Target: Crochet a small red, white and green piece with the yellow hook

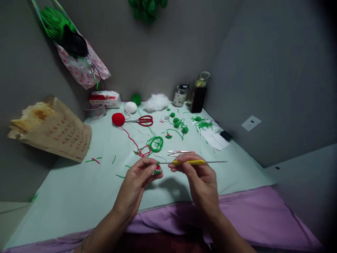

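Between the thumb and fingers of my left hand [140,175] is a small crochet piece [157,169] in green, red and white, partly covered by the fingertips. My right hand [201,177] grips the yellow handle of a crochet hook [193,162]. The hook's thin metal shaft points left, its tip at the crochet piece; whether it passes through a stitch is too small to tell. Just beyond my hands lie thread snips [181,152], a green yarn coil [156,144] and a loose red strand. The red strand runs back to a red yarn ball [118,119].
Red-handled scissors [145,121], a white yarn ball [130,107], stuffing [157,102] and small green crochet balls [177,123] lie farther back. A paper bag of bread [65,133] stands left; a bottle [199,95] and a pen cup [180,96] stand at the back right.
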Tool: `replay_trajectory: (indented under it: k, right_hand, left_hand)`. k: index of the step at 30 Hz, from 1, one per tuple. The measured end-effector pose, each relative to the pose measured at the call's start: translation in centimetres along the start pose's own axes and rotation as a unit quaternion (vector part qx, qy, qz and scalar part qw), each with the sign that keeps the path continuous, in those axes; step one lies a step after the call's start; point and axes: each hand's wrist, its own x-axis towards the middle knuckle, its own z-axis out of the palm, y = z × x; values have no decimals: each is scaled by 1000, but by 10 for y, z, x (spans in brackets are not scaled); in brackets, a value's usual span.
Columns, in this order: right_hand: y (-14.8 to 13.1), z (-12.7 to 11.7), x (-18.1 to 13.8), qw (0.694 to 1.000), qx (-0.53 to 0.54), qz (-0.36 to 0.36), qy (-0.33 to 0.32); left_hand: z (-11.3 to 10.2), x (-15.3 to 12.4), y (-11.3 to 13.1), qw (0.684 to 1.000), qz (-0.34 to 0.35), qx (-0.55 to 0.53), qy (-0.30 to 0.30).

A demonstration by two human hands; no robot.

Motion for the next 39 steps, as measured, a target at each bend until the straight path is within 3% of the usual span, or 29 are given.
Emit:
replay_trajectory:
  k: [6, 11, 18, 36, 39]
  right_hand:
    - [11, -3, 7, 990, 113, 70, -37]
    - [15, -2, 9, 982, 147, 114, -39]
    - [21, -2, 8, 975, 178, 125, -52]
    - [24, -2, 7, 985, 96, 144, -7]
    - [22, -6, 10, 988, 78, 129, 25]
  left_hand:
    - [0, 0, 2, 1000, 6, 4, -1]
    - [1, -1, 2, 1000, 20, 21, 3]
    - [-1, 0, -1, 998, 30, 47, 22]
    - [-3, 4, -9, 997, -2, 57, 45]
    - [-6, 6, -9, 997, 5, 52, 52]
